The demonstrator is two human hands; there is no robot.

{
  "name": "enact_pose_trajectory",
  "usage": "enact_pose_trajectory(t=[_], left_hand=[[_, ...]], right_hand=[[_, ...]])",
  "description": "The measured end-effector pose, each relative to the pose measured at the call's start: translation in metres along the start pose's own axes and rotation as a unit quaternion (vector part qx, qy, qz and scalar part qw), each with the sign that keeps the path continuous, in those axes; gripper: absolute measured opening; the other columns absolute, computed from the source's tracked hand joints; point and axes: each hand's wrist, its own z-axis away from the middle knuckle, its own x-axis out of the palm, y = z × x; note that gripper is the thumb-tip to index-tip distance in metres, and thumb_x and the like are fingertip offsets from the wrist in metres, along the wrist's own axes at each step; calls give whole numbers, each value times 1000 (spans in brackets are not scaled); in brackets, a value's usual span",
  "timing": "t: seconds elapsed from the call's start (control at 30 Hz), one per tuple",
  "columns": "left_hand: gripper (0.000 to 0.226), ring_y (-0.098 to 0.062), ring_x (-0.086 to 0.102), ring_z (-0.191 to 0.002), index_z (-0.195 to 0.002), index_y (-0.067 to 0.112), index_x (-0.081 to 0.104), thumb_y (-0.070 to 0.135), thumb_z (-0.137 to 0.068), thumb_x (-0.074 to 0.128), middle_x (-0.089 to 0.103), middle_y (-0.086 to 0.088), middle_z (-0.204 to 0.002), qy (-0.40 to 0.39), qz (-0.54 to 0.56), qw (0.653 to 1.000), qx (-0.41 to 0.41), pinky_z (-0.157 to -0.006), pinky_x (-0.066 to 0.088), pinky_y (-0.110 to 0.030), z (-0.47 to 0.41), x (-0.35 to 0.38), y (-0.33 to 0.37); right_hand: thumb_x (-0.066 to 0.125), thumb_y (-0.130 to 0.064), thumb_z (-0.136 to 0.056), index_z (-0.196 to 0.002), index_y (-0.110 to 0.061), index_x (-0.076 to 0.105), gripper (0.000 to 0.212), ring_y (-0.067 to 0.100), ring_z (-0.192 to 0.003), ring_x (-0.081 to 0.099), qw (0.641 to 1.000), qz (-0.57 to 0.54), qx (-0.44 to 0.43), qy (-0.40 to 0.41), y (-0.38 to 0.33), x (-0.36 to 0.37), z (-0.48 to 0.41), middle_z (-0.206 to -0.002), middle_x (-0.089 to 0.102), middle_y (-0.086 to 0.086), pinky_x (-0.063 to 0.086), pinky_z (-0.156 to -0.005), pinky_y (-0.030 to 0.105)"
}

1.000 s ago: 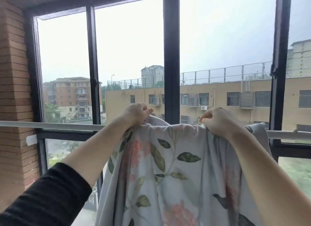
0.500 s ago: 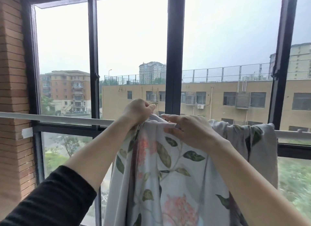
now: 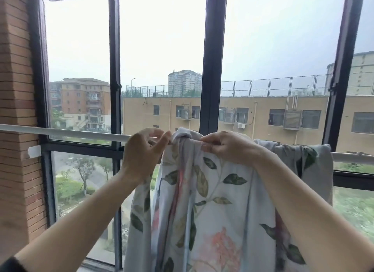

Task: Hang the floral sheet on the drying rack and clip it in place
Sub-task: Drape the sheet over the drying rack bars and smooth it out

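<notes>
Before dark-framed windows (image 3: 210, 69), floral sheet (image 3: 212, 200) over white rail (image 3: 70, 132), brick wall (image 3: 14, 89) left

Black sleeve (image 3: 8, 266), left arm

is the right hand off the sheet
No, the right hand has its fingers curled on the bunched top of the sheet at the rail.

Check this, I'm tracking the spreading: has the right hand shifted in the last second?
Yes. The right hand slid left along the rail, closer to the dark central window post.
</notes>
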Motion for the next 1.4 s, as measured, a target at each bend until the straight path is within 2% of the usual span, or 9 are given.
enact_pose_trajectory(t=[0.17, 0.27, 0.37, 0.5, 0.7, 0.97, 1.13, 1.3, 1.4], left_hand=[[63, -3, 36, -33, -125, 19, 59, 58, -76, 66, 39, 10, -34, -2, 42, 998, -50, -45, 35, -9, 49, -16, -14], [91, -1, 37, -35, -127, 16, 57, 78, -61, 61, 52, 4, -44, -37, 65, 993, -93, -51, 43, -16, 73, -18, -34], [106, 5, 45, -36, -128, 13, 57, 86, -51, 57, 74, -2, -95, -89, 54, 988, -117, -53, 45, -15, 96, -10, -53], [112, -3, 41, -41, -127, 13, 57, 88, -44, 61, 68, 2, -79, -121, 109, 973, -162, -52, 42, -19, 122, 6, -62], [78, -5, 27, -36, -115, 21, 63, 67, -54, 77, 36, 6, -39, -170, 146, 950, -218, -40, 20, -16, 140, 30, -62], [55, -7, 67, -61, -83, 25, 73, 65, -45, 78, 73, 8, -68, -181, 121, 931, -291, -57, 52, -27, 152, 52, -71], [60, -13, 48, -53, -61, 2, 66, 61, -50, 73, 56, 0, -55, -175, 195, 918, -297, -55, 33, -27, 158, 50, -80], [34, -12, 43, -53, -65, 8, 60, 41, -63, 67, 50, 3, -54, -196, 213, 900, -325, -50, 32, -22, 150, 24, -73], [30, -19, 60, -63, -75, 5, 66, 33, -70, 58, 66, -5, -65, -164, 249, 882, -364, -60, 47, -27, 142, 4, -67]], right_hand=[[44, -64, -89, -121, -58, 52, 34, 5, -98, 60, 1000, -3, -1, -4, 2, 3, -6, -108, 65, -25, 46, -76, 27], [45, -65, -89, -119, -61, 52, 31, 6, -96, 60, 1000, -8, 4, -4, 4, 3, -5, -106, 66, -25, 49, -80, 29], [46, -64, -89, -117, -61, 52, 30, 6, -96, 60, 1000, -15, 5, -5, 6, 2, -4, -102, 65, -26, 50, -84, 31], [47, -63, -89, -116, -58, 56, 29, 6, -94, 61, 1000, -14, -3, -5, 4, 2, -5, -98, 65, -25, 49, -79, 29], [46, -66, -87, -116, -60, 55, 30, 5, -95, 61, 1000, -16, -5, -4, 7, 4, -8, -98, 64, -27, 50, -83, 31], [48, -64, -88, -120, -57, 55, 33, 6, -100, 61, 1000, -23, 4, -7, 9, 3, -7, -105, 66, -23, 49, -89, 34], [49, -62, -89, -121, -55, 56, 34, 6, -100, 61, 1000, -29, 3, -12, 9, 3, -7, -106, 67, -23, 49, -91, 36], [50, -56, -91, -122, -51, 58, 33, 5, -101, 59, 999, -34, -1, -10, 8, 1, -4, -109, 65, -22, 47, -82, 28], [50, -57, -90, -122, -51, 58, 33, 5, -102, 59, 999, -33, -3, -8, 9, 2, -5, -109, 65, -23, 46, -82, 28]])
